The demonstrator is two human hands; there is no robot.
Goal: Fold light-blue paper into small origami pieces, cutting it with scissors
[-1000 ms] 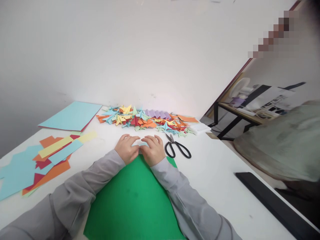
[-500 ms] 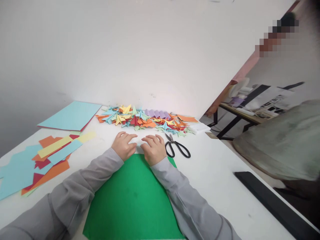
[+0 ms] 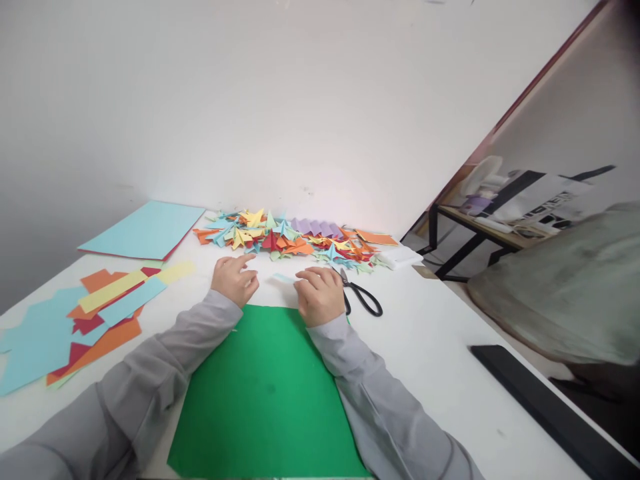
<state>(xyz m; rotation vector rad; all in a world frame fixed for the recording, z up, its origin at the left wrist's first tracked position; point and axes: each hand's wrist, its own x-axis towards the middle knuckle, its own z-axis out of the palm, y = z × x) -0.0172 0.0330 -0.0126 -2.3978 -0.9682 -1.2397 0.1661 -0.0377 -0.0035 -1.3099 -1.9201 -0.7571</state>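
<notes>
Beyond the twelve o'clock edge of the green sheet (image 3: 270, 393), a pale-blue strip (image 3: 283, 277).
Left hand (image 3: 233, 280) fingers slightly parted; right hand (image 3: 321, 297) at the strip, grip unclear; three o'clock, bag (image 3: 575, 189), lettering (image 3: 546, 205) blurred.

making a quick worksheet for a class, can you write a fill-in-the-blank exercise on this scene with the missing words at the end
1. The small pale blue paper strip is ____ the left hand and the right hand.
2. The metal scissors with black looped handles are nearer the ____ hand.
3. The large flat sheet nearest the person is coloured ____.
4. The zigzag-pleated paper near the wall is coloured ____.

Missing words: between; right; green; purple
</notes>
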